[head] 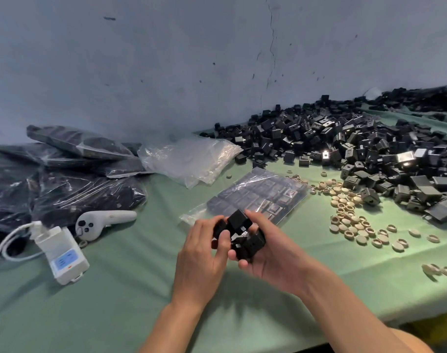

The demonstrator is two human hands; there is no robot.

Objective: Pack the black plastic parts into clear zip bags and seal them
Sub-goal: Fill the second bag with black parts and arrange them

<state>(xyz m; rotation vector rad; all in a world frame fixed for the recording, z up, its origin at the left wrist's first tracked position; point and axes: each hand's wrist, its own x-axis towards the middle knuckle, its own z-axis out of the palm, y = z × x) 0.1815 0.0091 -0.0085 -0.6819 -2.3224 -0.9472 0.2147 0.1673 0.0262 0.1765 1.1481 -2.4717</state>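
My left hand (202, 253) and right hand (270, 253) both curl round a cluster of boxy, matte black plastic parts (242, 233); my fingers hide how many. Just behind, on the green cloth (130, 289), lies a glossy, crinkled clear zip bag (258, 197), its near edge partly covered.

Nothing really readable here, folks. Closest thing is the blue panel (62, 263) on the front of the white box (56, 241): pale marks and an orange dot, way too blurry to make out. The white controller (100, 220) just beside that box only shows dark round buttons.
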